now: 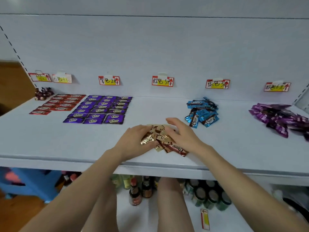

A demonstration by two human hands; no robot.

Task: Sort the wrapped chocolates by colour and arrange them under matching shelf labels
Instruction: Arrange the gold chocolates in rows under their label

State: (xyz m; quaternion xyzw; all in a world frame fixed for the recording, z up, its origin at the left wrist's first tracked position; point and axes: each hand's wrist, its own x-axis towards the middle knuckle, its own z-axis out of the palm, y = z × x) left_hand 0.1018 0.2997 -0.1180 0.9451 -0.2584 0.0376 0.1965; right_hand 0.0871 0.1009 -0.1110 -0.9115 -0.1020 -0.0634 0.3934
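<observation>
A heap of gold-brown wrapped chocolates (163,139) lies near the front of the white shelf (66,144). My left hand (135,139) cups the heap from the left, its fingers curled round several wrappers. My right hand (182,133) rests on the heap's right side with relaxed fingers. Red chocolates (58,102) and purple chocolates (100,109) lie in neat rows at the left. A loose blue pile (202,113) and a magenta pile (280,118) lie at the right. Handwritten labels hang on the back wall, one (163,81) above the heap.
A small pile of dark round sweets (43,93) sits at the far left corner. Bottles (138,190) and jars (209,195) stand on the lower shelf under the front edge. A loose label (205,219) lies down there. A blue stool (31,183) stands at the lower left.
</observation>
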